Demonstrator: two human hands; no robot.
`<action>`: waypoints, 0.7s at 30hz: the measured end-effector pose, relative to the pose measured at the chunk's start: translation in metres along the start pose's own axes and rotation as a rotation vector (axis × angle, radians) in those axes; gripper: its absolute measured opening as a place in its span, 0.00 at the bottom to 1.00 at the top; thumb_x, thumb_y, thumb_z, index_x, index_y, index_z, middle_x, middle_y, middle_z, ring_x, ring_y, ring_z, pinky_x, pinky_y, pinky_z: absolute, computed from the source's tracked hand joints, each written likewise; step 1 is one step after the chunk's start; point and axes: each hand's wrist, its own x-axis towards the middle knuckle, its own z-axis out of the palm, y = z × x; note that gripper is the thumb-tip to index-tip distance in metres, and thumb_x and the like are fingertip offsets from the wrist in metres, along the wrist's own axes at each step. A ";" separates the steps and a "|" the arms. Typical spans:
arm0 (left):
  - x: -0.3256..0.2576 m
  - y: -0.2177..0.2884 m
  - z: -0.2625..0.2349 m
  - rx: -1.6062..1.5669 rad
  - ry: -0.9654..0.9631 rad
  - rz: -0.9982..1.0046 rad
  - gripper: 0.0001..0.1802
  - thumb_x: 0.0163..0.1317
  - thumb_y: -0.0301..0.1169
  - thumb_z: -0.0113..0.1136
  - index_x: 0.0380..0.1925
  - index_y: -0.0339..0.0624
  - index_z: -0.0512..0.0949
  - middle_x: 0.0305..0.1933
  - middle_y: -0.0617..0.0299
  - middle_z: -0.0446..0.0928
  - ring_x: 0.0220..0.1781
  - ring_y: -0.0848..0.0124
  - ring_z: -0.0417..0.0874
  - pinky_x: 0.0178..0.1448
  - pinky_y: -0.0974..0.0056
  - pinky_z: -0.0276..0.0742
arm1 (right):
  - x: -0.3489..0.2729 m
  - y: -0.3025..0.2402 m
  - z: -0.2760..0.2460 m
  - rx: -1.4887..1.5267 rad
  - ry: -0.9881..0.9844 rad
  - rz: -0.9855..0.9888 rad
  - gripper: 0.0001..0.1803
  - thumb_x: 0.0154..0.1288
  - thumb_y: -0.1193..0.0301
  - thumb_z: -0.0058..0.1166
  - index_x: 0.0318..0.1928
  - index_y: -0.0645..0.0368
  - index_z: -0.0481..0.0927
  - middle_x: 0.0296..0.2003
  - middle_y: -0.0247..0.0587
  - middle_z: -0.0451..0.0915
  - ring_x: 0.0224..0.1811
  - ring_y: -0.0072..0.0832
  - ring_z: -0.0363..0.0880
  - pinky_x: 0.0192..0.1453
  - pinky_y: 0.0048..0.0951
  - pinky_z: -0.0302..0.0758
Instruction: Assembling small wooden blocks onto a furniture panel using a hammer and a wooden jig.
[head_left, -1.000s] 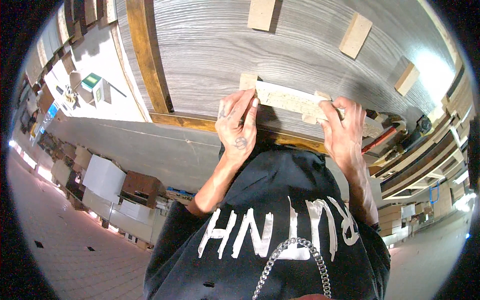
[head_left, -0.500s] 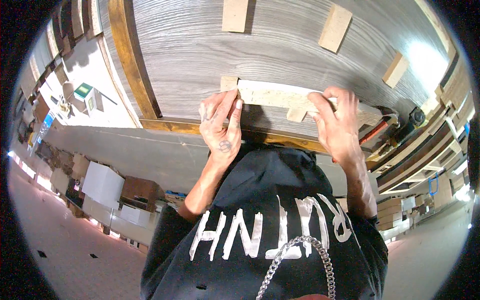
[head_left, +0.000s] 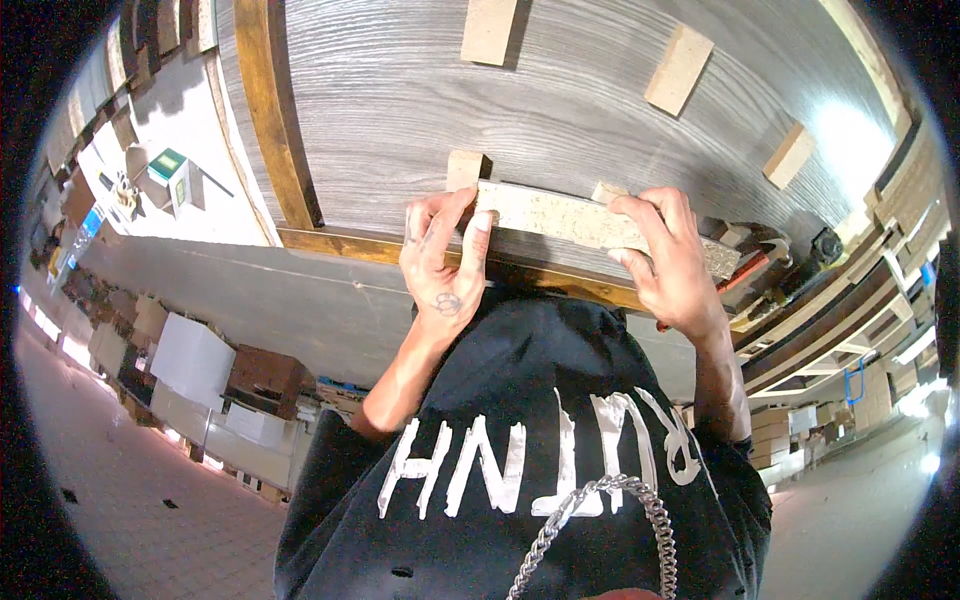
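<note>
Both hands on a long pale chipboard strip (head_left: 590, 222) lying across the grey wood-grain panel (head_left: 400, 110), centre of frame, running from just left of centre down toward the right. Left hand (head_left: 442, 265) sits at the strip's left end: fingers curled over the near edge, fingertips on its top face, closed around it. Right hand (head_left: 668, 262) is further right on the same strip, fingers wrapped over the top, thumb underneath as far as I can tell; also closed on it. Strip is parallel to and just above the panel's brown wooden frame rail (head_left: 350, 246), which runs along the near edge; a second brown rail (head_left: 270, 110) goes up the left side of the panel. Small square chipboard block (head_left: 466, 168) touches the strip at its left end, just above the left hand. Three more loose blocks on the panel, well apart: one top centre (head_left: 489, 30), one upper right (head_left: 679, 69), one further right (head_left: 789, 155). Red-handled tool (head_left: 745, 270) at the strip's right end, partly hidden behind the right hand; can't tell what kind. Lower frame: person's black shirt (head_left: 530, 440) with white lettering and a metal chain (head_left: 600, 520). White boxes (head_left: 190, 360) lower left.
</note>
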 end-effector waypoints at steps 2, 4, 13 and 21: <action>-0.001 0.004 0.001 -0.051 -0.007 -0.034 0.15 0.65 0.29 0.64 0.50 0.35 0.82 0.44 0.54 0.79 0.46 0.65 0.78 0.53 0.63 0.73 | 0.002 0.001 -0.005 0.057 -0.040 0.014 0.29 0.54 0.78 0.63 0.59 0.53 0.75 0.48 0.48 0.68 0.52 0.46 0.67 0.58 0.43 0.66; -0.001 0.004 -0.002 -0.106 -0.037 -0.149 0.15 0.65 0.29 0.64 0.51 0.35 0.82 0.45 0.56 0.79 0.42 0.68 0.77 0.49 0.65 0.73 | 0.006 0.002 -0.007 0.111 -0.102 0.028 0.28 0.55 0.79 0.61 0.59 0.55 0.74 0.48 0.49 0.68 0.53 0.47 0.68 0.60 0.43 0.66; 0.010 0.010 0.002 -0.229 -0.002 -0.270 0.16 0.62 0.25 0.69 0.50 0.37 0.83 0.41 0.61 0.76 0.37 0.75 0.74 0.44 0.70 0.74 | 0.015 0.004 -0.005 0.223 -0.151 0.128 0.27 0.56 0.78 0.58 0.58 0.59 0.73 0.50 0.50 0.70 0.55 0.48 0.70 0.63 0.42 0.67; 0.025 0.028 -0.004 -0.377 -0.087 -0.624 0.16 0.61 0.24 0.70 0.49 0.33 0.83 0.41 0.65 0.74 0.39 0.78 0.74 0.44 0.74 0.73 | 0.028 0.016 -0.026 0.274 -0.320 0.140 0.25 0.56 0.80 0.54 0.57 0.62 0.73 0.47 0.47 0.70 0.53 0.39 0.72 0.62 0.34 0.68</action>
